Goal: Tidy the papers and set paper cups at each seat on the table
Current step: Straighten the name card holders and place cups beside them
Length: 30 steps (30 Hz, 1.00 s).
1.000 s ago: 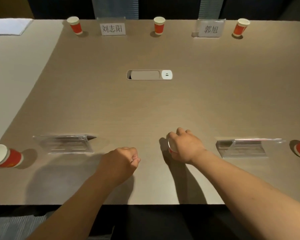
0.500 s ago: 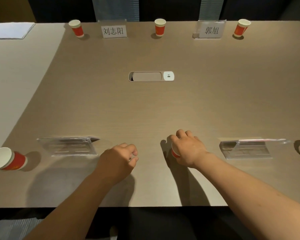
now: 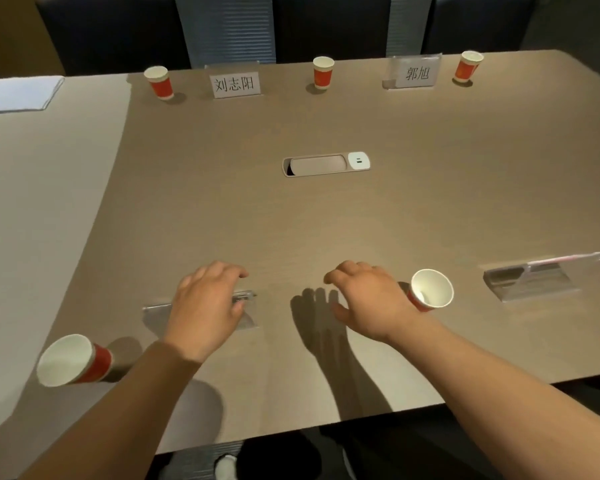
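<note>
Meeting-room worktop: near paper cup upright just right of right hand, released, fingers relaxed. Left hand rests, loose, on clear nameplate holder. Cup likely light, crushable; grip sidewall gently.

Large tan wood-grain conference table with an oval cable port set in its middle. Paler tabletop adjoining on the left. Dark padded chairs lined along the far edge. Dim room, soft overhead light, shadows on the near edge.
</note>
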Each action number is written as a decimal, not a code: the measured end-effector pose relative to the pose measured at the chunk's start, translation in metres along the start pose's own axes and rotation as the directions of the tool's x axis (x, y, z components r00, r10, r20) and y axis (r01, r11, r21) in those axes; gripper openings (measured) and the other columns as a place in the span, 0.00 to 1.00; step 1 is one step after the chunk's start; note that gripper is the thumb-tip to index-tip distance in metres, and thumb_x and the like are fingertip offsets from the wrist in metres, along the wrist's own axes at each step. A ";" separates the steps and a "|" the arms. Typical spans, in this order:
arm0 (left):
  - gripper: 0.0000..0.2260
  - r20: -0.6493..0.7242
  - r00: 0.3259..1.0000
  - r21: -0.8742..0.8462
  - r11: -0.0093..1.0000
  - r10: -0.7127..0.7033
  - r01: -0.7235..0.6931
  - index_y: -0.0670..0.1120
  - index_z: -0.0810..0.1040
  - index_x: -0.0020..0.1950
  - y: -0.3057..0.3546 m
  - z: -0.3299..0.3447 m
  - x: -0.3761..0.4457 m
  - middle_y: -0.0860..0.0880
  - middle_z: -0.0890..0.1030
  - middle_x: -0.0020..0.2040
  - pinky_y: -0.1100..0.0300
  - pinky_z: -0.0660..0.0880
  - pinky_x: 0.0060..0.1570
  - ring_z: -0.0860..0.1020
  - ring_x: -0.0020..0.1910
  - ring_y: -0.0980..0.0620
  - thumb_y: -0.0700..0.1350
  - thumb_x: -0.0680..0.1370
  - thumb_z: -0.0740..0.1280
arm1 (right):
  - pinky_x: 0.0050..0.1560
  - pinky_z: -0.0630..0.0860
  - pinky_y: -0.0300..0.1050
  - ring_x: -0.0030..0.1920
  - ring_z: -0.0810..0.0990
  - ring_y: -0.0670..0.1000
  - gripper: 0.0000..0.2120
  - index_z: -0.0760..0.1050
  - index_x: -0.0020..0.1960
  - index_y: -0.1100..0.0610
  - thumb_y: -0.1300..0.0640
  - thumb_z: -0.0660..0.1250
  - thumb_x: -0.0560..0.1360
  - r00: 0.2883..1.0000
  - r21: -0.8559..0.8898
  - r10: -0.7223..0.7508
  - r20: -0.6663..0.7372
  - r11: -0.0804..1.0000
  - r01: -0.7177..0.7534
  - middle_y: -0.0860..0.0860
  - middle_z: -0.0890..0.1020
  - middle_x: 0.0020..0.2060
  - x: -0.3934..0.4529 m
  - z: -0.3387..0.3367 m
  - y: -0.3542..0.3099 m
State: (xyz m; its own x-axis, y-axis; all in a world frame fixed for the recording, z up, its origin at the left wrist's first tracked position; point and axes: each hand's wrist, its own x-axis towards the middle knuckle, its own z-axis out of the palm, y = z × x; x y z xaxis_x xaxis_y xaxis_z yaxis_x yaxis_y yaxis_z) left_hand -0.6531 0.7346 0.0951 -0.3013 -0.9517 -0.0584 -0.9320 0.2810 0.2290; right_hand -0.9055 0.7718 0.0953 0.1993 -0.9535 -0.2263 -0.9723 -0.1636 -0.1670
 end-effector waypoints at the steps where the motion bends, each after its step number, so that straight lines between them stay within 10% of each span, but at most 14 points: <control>1: 0.20 0.004 1.000 0.009 1.000 0.004 -0.004 0.51 0.76 0.64 -0.013 -0.003 0.000 0.50 0.79 0.61 0.50 0.68 0.62 0.76 0.62 0.46 0.45 0.72 0.73 | 0.62 0.70 0.51 0.62 0.74 0.57 0.20 0.70 0.68 0.51 0.49 0.63 0.76 1.000 0.022 -0.007 0.004 1.000 0.007 0.52 0.76 0.62 0.004 0.001 -0.020; 14: 0.30 0.140 0.980 0.116 0.985 -0.144 0.128 0.55 0.66 0.73 -0.147 -0.034 -0.042 0.50 0.69 0.73 0.51 0.61 0.72 0.65 0.73 0.48 0.58 0.73 0.69 | 0.76 0.56 0.55 0.74 0.63 0.57 0.32 0.59 0.76 0.53 0.55 0.68 0.75 0.992 -0.006 -0.080 0.098 0.997 0.081 0.52 0.67 0.74 0.101 0.033 -0.189; 20: 0.46 0.382 0.787 0.349 0.864 -0.485 0.363 0.56 0.55 0.74 -0.186 -0.036 -0.058 0.47 0.58 0.75 0.41 0.68 0.63 0.65 0.71 0.40 0.72 0.62 0.67 | 0.65 0.67 0.53 0.64 0.75 0.58 0.23 0.66 0.70 0.50 0.60 0.64 0.76 0.972 -0.088 -0.024 0.235 0.995 0.046 0.53 0.77 0.64 0.118 0.057 -0.187; 26: 0.18 0.311 0.836 0.268 0.886 -0.452 0.379 0.48 0.66 0.60 -0.200 -0.024 -0.051 0.45 0.70 0.60 0.55 0.71 0.48 0.72 0.55 0.44 0.50 0.73 0.66 | 0.57 0.71 0.50 0.59 0.78 0.57 0.23 0.66 0.69 0.47 0.60 0.63 0.76 0.979 -0.083 -0.035 0.203 0.995 0.052 0.52 0.79 0.59 0.114 0.064 -0.184; 30: 0.29 0.318 0.860 0.276 0.907 -0.398 0.318 0.51 0.64 0.67 -0.211 -0.024 -0.043 0.46 0.64 0.67 0.50 0.67 0.57 0.65 0.64 0.42 0.54 0.68 0.68 | 0.58 0.71 0.50 0.59 0.77 0.57 0.24 0.65 0.70 0.46 0.59 0.64 0.76 0.980 -0.081 -0.027 0.197 0.996 0.044 0.51 0.79 0.60 0.113 0.065 -0.184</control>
State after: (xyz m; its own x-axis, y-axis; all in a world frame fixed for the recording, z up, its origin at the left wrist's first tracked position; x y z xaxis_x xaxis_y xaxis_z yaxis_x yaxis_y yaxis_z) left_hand -0.4383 0.7133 0.0730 0.0480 -0.8916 -0.4503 -0.9968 -0.0136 -0.0793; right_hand -0.6965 0.7108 0.0380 0.2461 -0.8802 -0.4059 -0.9692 -0.2257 -0.0982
